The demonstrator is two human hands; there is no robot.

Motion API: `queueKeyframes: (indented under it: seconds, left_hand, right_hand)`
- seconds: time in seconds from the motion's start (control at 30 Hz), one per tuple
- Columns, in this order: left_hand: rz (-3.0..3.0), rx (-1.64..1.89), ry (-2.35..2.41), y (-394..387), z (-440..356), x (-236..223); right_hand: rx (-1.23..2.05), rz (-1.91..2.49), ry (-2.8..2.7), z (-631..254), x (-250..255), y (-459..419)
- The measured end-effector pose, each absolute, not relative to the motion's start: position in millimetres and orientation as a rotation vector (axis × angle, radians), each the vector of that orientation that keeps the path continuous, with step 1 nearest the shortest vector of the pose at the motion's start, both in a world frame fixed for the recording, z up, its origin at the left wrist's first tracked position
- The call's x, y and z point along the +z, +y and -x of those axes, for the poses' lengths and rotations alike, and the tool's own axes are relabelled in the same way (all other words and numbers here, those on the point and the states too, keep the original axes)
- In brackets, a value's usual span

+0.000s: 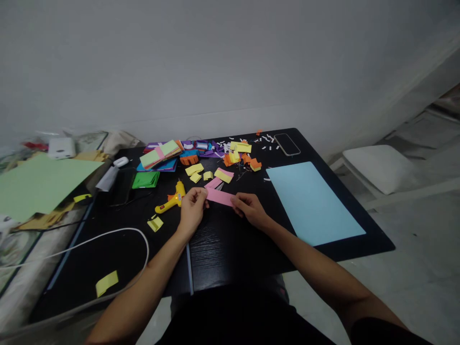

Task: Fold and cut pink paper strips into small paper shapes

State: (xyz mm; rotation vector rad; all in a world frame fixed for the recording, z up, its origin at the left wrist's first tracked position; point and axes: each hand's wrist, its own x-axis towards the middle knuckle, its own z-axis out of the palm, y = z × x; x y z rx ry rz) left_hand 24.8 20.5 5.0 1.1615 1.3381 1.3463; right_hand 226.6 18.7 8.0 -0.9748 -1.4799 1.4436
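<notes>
A pink paper strip [220,197] is stretched between my two hands above the black table. My left hand [193,205] pinches its left end, and my right hand [248,208] pinches the right end. Just beyond the strip lie scissors [220,186], partly covered, beside another pink piece [213,183] and a yellow-and-pink paper piece [224,175]. Left of my left hand rests a yellow glue gun [172,199]. Small folded yellow papers [194,169] are scattered behind it.
A light blue sheet [312,203] lies at the right, with a phone [286,144] behind it. Paper stacks [160,154], green papers [145,179] and scraps [235,155] crowd the back. A white cable [138,231] loops at the left. A white stool [381,167] stands beyond the table.
</notes>
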Motion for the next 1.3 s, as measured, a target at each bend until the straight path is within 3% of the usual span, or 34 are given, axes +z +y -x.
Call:
queueKeyframes:
  seconds: [0.5, 1.0, 1.3]
  left_hand:
    - [-1.195, 1.343, 1.363, 23.0, -23.7, 1.8]
    - [-1.186, 1.356, 1.309, 27.0, -17.1, -1.4]
    - [-1.221, 1.332, 1.323, 26.4, -17.4, 1.9]
  right_hand:
    - [1.279, 1.054, -1.569, -226.2, 5.6, 14.3]
    - [1.497, 0.939, -1.464, -227.2, 7.5, 19.5]
    - [1.392, 1.007, -1.585, -230.1, 8.0, 17.5]
